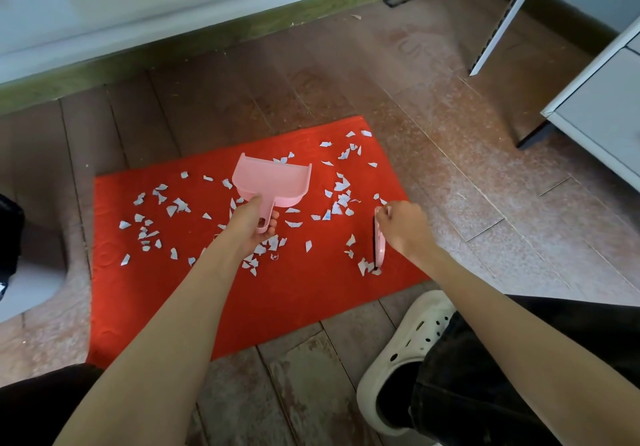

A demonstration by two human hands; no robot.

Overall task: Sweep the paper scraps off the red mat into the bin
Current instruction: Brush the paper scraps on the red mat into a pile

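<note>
A red mat [173, 293] lies on the wooden floor, strewn with several white paper scraps [159, 210] across its far half. My left hand [251, 226] grips the handle of a pink dustpan [273, 182], held over the mat's middle with its mouth facing away from me. My right hand [403, 226] holds a small pink brush [379, 243] with dark bristles, standing upright at the mat's right edge among scraps. A grey bin [20, 272] lined with a black bag sits at the far left edge, only partly in view.
My white clog [405, 355] and dark trouser leg rest on the floor by the mat's near right corner. A white cabinet [602, 110] stands at the right. A white shelf edge [138, 13] runs along the top, with a slanted white rail [502, 20].
</note>
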